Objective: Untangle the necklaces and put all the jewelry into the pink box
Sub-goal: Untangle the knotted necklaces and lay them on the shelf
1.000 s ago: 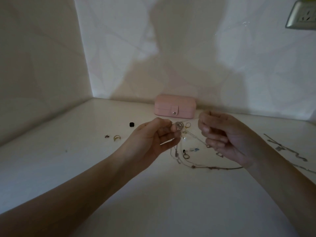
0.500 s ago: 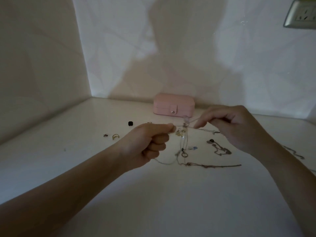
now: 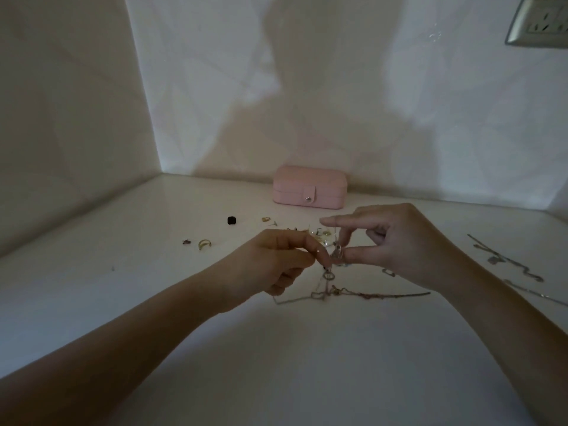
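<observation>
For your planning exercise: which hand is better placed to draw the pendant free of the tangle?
Right, probably. The right hand pinches the pendant above the table; the left hand pinches the chain just below it, suited to anchoring.

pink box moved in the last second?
No. The pink box sits closed against the back wall, at the same offset right of the wall corner as before.

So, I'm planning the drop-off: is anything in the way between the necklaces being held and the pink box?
The pink box is closed, strap snapped, so its lid blocks entry. Small loose jewelry lies on the table between the box and the necklaces, pinched by the left hand and right hand.
</observation>
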Available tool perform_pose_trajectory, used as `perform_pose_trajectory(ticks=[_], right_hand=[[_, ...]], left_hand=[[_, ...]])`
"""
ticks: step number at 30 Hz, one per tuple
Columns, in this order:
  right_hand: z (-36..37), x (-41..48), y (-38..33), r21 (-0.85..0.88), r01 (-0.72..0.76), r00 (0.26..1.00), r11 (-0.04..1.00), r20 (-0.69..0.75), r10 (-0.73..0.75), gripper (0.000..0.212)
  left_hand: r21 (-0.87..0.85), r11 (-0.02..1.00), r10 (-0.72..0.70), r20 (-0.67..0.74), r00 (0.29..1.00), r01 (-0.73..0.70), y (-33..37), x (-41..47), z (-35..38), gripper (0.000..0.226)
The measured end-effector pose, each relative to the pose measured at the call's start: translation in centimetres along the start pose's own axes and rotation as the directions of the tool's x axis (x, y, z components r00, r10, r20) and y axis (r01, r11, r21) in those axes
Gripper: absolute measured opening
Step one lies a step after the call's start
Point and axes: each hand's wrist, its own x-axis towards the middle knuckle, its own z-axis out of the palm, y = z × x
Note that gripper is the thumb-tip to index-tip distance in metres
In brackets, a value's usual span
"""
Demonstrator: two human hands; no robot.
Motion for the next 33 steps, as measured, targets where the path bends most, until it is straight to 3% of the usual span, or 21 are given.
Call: perform_pose_trajectory(ticks=[6,10,15,21,33], right_hand=[[0.4,-0.1,-0.7,0.045,-0.009,1.0,0.999,-0.009,0.01,0.051],[0.6,-0.2,-0.6,0.063,0.048,0.997,0.997,-0.058,-0.044,0.044],[1.0,-0.2,-0.3,0.033,0.116,0.989,0.993,-0.096,-0.112,0.038],[0.3,-0.1,-0.2,-0.069,0.201,0.967,0.977,-0.144,-0.209,0.018],[0.0,0.0,0.1,0.003,0.283,0.956,0.959,-0.081,-0.282,0.015]], left_hand=[[-0.053,0.998,0.029,-0.054,0.998,-0.032,-0.4,0.2,0.1,0.017],[0.011,0.999,0.034,-0.187,0.982,-0.032,0.0,0.2,0.2,0.017],[-0.017,0.99,0.129,-0.253,0.959,-0.137,0.3,0.1,0.5,0.012],[-0.056,0.985,0.144,-0.259,0.955,-0.164,0.4,0.0,0.4,0.007],[-0.021,0.991,0.122,-0.272,0.955,-0.133,0.7,-0.2,0.5,0.025]])
